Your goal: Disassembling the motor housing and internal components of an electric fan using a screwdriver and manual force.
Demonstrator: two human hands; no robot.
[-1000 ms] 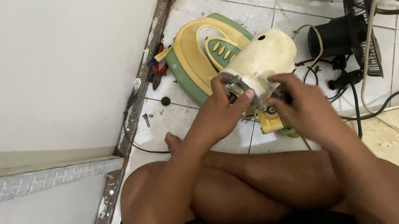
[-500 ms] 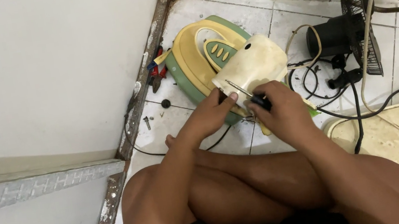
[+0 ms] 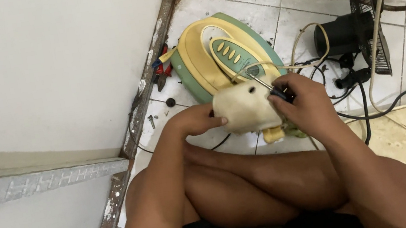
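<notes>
Head view, frame centre: left hand [image 3: 196,121] grips a cream rigid plastic housing [image 3: 241,107] by its end; right hand [image 3: 307,105] pinches a thin metal screwdriver [image 3: 271,89]. Housing looks light, stiff, smooth.

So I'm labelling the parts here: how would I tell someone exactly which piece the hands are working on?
Start at the green and yellow fan base on the tiled floor by the wall corner. Just in front of it, the left hand steadies a cream plastic housing while the right hand works a screwdriver at it. Unlike its neighbours, it is plain cream and lifted.
</notes>
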